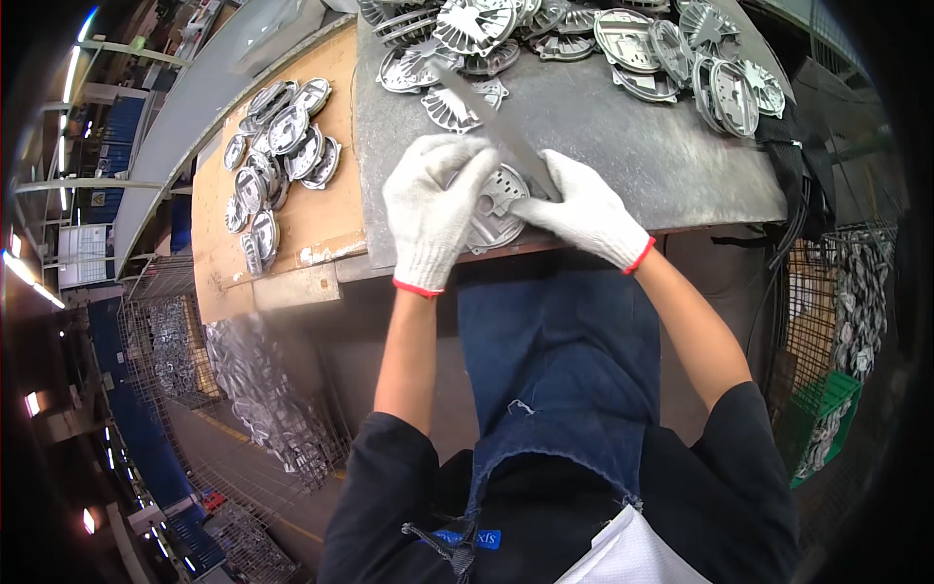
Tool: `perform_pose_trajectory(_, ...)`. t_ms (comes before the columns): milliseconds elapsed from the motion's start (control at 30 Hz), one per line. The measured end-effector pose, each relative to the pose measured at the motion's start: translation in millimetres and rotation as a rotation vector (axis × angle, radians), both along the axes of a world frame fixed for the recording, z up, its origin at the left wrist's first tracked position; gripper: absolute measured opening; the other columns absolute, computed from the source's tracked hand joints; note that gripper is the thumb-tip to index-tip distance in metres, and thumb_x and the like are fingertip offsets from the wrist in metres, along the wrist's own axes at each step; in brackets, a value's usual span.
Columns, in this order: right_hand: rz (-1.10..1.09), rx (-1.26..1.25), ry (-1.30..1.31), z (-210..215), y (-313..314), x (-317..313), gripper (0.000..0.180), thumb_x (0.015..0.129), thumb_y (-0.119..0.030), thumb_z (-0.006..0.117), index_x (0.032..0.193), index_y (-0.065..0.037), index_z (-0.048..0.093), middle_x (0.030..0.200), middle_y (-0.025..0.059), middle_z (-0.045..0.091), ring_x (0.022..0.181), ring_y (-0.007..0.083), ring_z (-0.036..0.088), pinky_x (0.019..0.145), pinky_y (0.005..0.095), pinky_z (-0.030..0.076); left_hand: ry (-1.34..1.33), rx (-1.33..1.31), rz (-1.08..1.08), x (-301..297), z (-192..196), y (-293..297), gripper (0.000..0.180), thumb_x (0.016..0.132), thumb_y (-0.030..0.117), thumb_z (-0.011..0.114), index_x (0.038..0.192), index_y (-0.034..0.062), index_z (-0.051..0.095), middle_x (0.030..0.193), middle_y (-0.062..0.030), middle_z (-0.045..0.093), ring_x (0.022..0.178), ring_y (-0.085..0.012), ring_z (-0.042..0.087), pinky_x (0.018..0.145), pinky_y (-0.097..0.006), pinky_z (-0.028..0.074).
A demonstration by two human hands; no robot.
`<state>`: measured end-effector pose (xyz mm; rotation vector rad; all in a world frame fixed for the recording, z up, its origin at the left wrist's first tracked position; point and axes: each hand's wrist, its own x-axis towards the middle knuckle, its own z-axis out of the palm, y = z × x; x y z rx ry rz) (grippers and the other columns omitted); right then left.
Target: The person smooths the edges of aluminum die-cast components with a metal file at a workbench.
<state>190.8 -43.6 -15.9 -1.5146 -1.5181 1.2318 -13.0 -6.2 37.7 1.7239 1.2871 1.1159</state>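
Observation:
Both of my hands wear white knit gloves with red cuffs. My left hand (436,209) is closed on the left side of a round metal casting (501,216), which has small holes and lies at the front edge of the grey metal tabletop. My right hand (587,212) grips a long flat file (501,125), its blade slanting up and left above the casting, slightly blurred. The right fingertips rest by the casting's right rim. Just beyond my left hand lies a finned round casting (465,103).
Piled castings (477,27) line the table's far side, with more at the far right (728,95). Another group (282,131) lies on a wooden board (336,209) at left. Wire baskets (161,341) of parts stand below left; a green crate (827,423) sits at lower right.

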Motion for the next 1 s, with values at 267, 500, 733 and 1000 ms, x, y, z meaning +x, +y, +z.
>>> perform_pose_trajectory(267, -0.185, -0.102, 0.424, 10.5, -11.2, 4.5, 0.036, 0.111, -0.036, 0.072, 0.122, -0.002, 0.068, 0.077, -0.0018, 0.064, 0.059, 0.0056, 0.050, 0.054, 0.0287, 0.043, 0.288, 0.027, 0.036, 2.4, -35.5, -17.3, 0.018, 0.095, 0.019, 0.084, 0.106, 0.0052, 0.089, 0.111, -0.0120, 0.085, 0.117, -0.0251, 0.075, 0.104, -0.036, 0.057)
perform_pose_trajectory(500, -0.167, -0.096, 0.415, 9.1, -8.7, 1.2, 0.037, 0.112, -0.038, 0.072, 0.122, -0.002, 0.068, 0.074, -0.0035, 0.059, 0.057, 0.0040, 0.047, 0.052, 0.0272, 0.040, 0.310, 0.050, 0.071, 2.8, -37.6, -14.7, 0.021, 0.095, 0.024, 0.083, 0.104, 0.0059, 0.090, 0.110, -0.0123, 0.084, 0.111, -0.0268, 0.077, 0.100, -0.036, 0.058)
perform_pose_trajectory(733, -0.173, -0.106, 0.474, 9.4, -9.1, 2.9, 0.036, 0.112, -0.037, 0.071, 0.121, -0.002, 0.068, 0.071, -0.0032, 0.058, 0.056, 0.0050, 0.048, 0.052, 0.0288, 0.041, 0.390, 0.195, 0.008, 2.2, -37.1, -13.4, 0.019, 0.093, 0.021, 0.083, 0.104, 0.0058, 0.089, 0.106, -0.0118, 0.083, 0.109, -0.0282, 0.077, 0.098, -0.038, 0.059)
perform_pose_trajectory(1000, -0.028, 0.071, -0.240, 30.2, -11.1, 2.3, 0.043, 0.111, -0.041, 0.069, 0.127, -0.001, 0.066, 0.094, 0.0180, 0.075, 0.089, 0.0362, 0.074, 0.079, 0.0447, 0.056, 0.436, 0.505, -0.106, -3.2, -57.2, -4.9, 0.021, 0.079, 0.016, 0.087, 0.099, 0.0103, 0.087, 0.104, -0.0066, 0.083, 0.105, -0.0301, 0.075, 0.096, -0.043, 0.059)
